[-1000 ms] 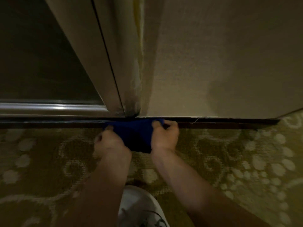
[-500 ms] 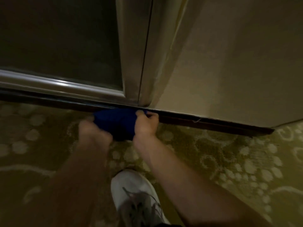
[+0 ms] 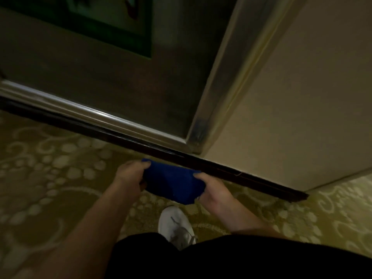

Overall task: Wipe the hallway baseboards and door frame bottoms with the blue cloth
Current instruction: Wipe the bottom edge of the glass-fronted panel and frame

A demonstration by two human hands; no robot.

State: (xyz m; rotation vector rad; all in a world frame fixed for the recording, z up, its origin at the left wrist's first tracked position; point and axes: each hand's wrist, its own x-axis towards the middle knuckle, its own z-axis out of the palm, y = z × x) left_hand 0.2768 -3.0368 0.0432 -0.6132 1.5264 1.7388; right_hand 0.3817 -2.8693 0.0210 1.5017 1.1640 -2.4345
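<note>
Dimness and blur soften most of what we see, so the dark baseboard [image 3: 221,168] reads only as a glossy black strip, running down to the right until it ends at a wall corner. Our forearms enter from below, the lower parts cut off by the frame and by dark clothing. The blue cloth [image 3: 173,182] is bunched between our hands, just in front of the baseboard; it seems to sit slightly clear of the strip, though we cannot tell for sure. Our left hand [image 3: 130,174] grips the cloth's left end, fingers curled over its top edge. Our right hand [image 3: 213,190] grasps the right end, thumb laid on top. Above the baseboard, the metal door frame [image 3: 203,125] meets the beige wall [image 3: 291,117]. Below the cloth, a white shoe [image 3: 175,224] rests on the patterned carpet [image 3: 60,178].
</note>
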